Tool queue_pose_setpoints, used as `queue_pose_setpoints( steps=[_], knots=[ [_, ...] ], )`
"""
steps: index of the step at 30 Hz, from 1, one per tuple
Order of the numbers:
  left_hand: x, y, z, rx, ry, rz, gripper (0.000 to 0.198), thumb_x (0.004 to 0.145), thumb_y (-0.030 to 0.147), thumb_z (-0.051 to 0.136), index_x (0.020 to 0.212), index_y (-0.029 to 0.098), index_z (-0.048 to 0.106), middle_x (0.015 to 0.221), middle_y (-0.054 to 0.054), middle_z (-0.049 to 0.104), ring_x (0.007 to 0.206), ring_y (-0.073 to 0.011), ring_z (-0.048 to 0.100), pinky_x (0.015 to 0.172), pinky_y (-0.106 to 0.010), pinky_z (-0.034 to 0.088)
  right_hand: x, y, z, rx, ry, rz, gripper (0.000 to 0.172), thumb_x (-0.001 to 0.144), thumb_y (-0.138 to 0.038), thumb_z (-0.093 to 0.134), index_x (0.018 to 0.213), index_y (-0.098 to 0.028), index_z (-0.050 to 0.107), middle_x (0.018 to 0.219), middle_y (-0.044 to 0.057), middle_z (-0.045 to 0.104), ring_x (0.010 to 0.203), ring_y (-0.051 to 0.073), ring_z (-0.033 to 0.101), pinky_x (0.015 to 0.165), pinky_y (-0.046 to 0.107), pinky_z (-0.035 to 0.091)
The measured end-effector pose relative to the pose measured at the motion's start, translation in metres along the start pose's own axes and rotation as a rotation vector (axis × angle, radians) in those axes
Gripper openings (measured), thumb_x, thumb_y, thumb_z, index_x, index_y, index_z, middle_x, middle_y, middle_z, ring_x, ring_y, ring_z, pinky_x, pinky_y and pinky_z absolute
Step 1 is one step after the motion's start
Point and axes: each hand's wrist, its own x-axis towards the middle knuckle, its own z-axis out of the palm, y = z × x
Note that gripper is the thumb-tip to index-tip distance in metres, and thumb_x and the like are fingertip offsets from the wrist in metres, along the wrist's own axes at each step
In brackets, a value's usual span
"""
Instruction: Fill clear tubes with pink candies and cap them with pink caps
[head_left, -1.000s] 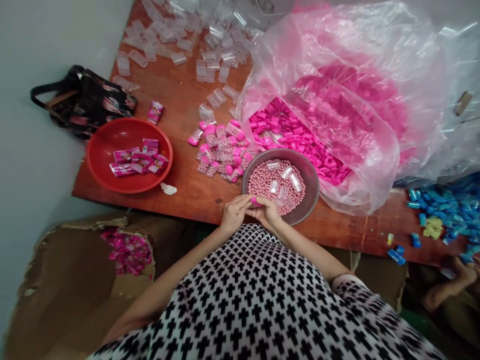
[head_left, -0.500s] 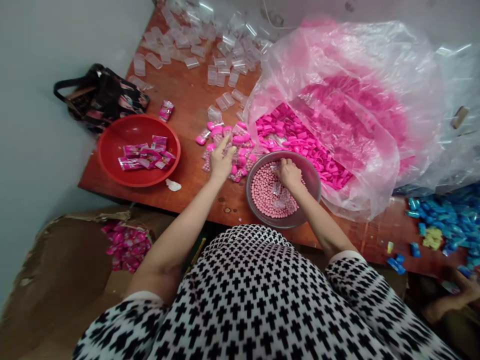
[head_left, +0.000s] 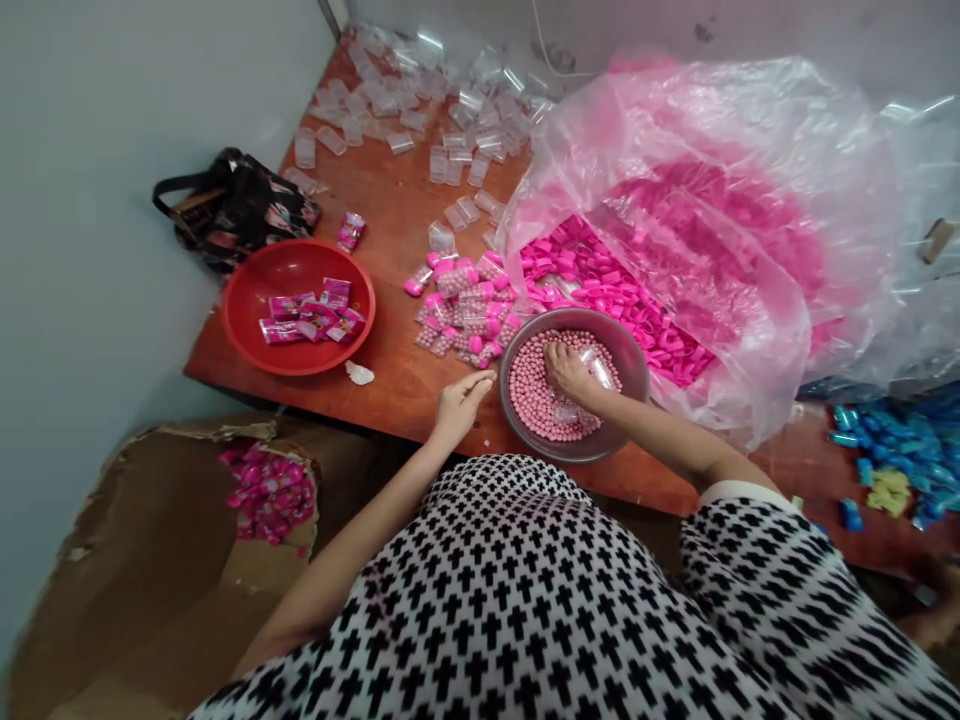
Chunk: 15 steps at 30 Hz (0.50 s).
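Observation:
My left hand [head_left: 461, 405] hovers at the table's front edge, just left of the grey bowl [head_left: 636, 365]. Its fingers are pressed together towards the rim; anything between them is too small to make out. Inside the bowl, my right hand [head_left: 570, 372] has its curled fingertips down among pink beads [head_left: 531, 385], which hide what it grips. Clear plastic containers [head_left: 598, 368] lie on the beads beside that hand. Left of the bowl is a pile of bead-filled clear containers with pink caps [head_left: 469, 305].
A red bowl [head_left: 240, 330] holds several pink packets [head_left: 315, 318]. Behind are empty clear containers [head_left: 382, 100] and a black handbag [head_left: 247, 205]. A large plastic bag [head_left: 787, 300] spills pink caps [head_left: 630, 310]. Blue pieces [head_left: 915, 440] lie right; a cardboard box [head_left: 150, 560] stands below left.
My left hand has drawn back from the capped pile towards the table's front edge. My right hand has moved slightly left within the beads, and clear containers now show beside it.

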Motion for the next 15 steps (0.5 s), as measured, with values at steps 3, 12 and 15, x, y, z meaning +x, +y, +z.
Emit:
queue_pose_setpoints(
  steps=[3,12,15],
  knots=[
    [-0.003,-0.003,0.001,-0.014,0.01,0.0,0.03,0.079,0.037,0.06,0.097,0.017,0.071,0.1,-0.008,0.073,0.095,-0.0212,0.068,0.092,-0.038,0.05,0.004,-0.013,0.006,0.153,-0.06,-0.093,0.038,0.086,-0.006,0.031,0.109,0.001,0.06,0.113,0.029,0.053,0.105,0.032,0.048,0.086,0.047,0.042],
    [0.004,0.002,0.015,0.029,0.024,0.099,0.028,0.082,0.033,0.057,0.101,0.016,0.07,0.103,-0.008,0.072,0.097,-0.0201,0.067,0.092,-0.036,0.05,-0.007,-0.012,0.016,1.114,0.079,-0.08,0.029,0.087,-0.029,0.051,0.11,-0.014,0.062,0.106,0.008,0.066,0.096,0.016,0.06,0.089,0.032,0.045],
    [0.007,0.005,0.027,0.102,-0.014,0.157,0.029,0.082,0.028,0.057,0.108,0.018,0.068,0.11,-0.007,0.07,0.1,-0.0198,0.065,0.092,-0.035,0.049,-0.019,-0.012,0.011,1.587,0.187,0.047,0.031,0.075,-0.037,0.065,0.101,-0.02,0.066,0.1,0.002,0.069,0.093,0.015,0.062,0.088,0.032,0.046]
  ],
)
